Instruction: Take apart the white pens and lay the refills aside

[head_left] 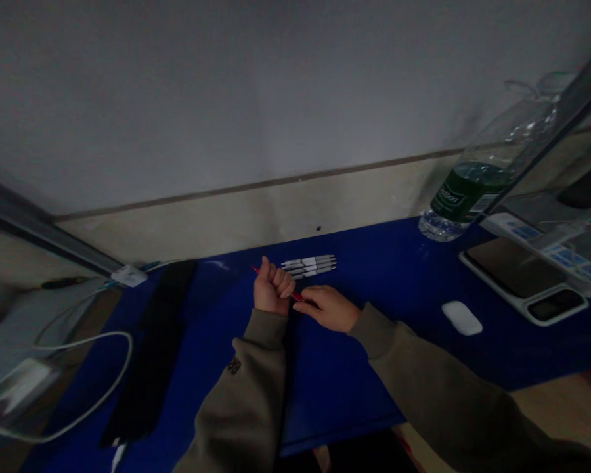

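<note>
My left hand [274, 287] is closed in a fist around a slim red pen [298, 297], whose one end pokes out at the upper left past the fingers. At the pen's other end, the fingers of my right hand [329, 307] are closed on it. The middle of the pen is hidden inside the left fist. Just behind my hands, several white-and-grey pens [310, 265] lie side by side on the blue table [335, 381]. Their left ends are close to my left knuckles.
On the right stand a clear bottle with a green label [473, 190] and a digital scale [525, 279], with a white computer mouse [461, 318] nearer. A long black object [150, 368] and a white cable [125, 348] lie at the left. A wall [256, 210] backs the table.
</note>
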Demonstrator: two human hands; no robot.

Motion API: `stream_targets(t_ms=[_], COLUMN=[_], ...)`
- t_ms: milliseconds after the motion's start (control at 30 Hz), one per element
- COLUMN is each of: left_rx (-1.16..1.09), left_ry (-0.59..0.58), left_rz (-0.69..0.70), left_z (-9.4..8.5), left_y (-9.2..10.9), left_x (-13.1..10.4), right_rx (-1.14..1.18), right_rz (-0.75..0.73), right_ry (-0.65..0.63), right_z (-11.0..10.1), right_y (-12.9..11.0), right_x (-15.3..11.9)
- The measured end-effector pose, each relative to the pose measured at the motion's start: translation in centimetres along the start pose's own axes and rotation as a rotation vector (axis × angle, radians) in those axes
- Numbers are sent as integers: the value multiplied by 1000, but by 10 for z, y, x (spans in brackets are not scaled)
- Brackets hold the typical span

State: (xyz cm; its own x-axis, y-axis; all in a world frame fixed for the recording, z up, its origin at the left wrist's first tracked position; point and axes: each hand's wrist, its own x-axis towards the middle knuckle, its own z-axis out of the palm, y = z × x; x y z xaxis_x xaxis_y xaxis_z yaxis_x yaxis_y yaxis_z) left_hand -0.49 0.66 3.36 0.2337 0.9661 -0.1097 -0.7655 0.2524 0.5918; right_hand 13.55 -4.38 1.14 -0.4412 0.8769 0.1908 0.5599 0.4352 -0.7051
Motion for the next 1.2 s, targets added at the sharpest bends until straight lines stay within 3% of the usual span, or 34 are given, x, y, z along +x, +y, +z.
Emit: stream_targets(t_ms=[200, 267, 533, 733, 933, 1000, 1133, 1200], left_rx=[-111, -124, -138, 95, 395, 428, 485, 565], left_ry=[-32, -21, -54, -9, -79, -91, -63, -65], left_rz=[-54, -65, -13, 73, -170, -205, -204, -178], left_z=[1, 2, 6, 8, 13, 14, 14, 13], left_y=[2, 2, 7, -4, -35, -43, -51, -51], left_x=[-1, -2, -5, -1, -7, -10, -12, -13], right_rx=[-189, -158, 611, 634, 887, 973, 1289, 1433], right_rz=[56, 62, 102, 166, 231, 275, 314, 311], right_ry=[-1, -3, 5, 296, 664, 653, 464, 432], right_z=[6, 6, 9, -6, -25, -27, -29, -32], right_y=[-7, -10, -12, 8, 20, 19, 15, 17], right_x=[-2, -2, 0, 5, 8, 7, 6, 6])
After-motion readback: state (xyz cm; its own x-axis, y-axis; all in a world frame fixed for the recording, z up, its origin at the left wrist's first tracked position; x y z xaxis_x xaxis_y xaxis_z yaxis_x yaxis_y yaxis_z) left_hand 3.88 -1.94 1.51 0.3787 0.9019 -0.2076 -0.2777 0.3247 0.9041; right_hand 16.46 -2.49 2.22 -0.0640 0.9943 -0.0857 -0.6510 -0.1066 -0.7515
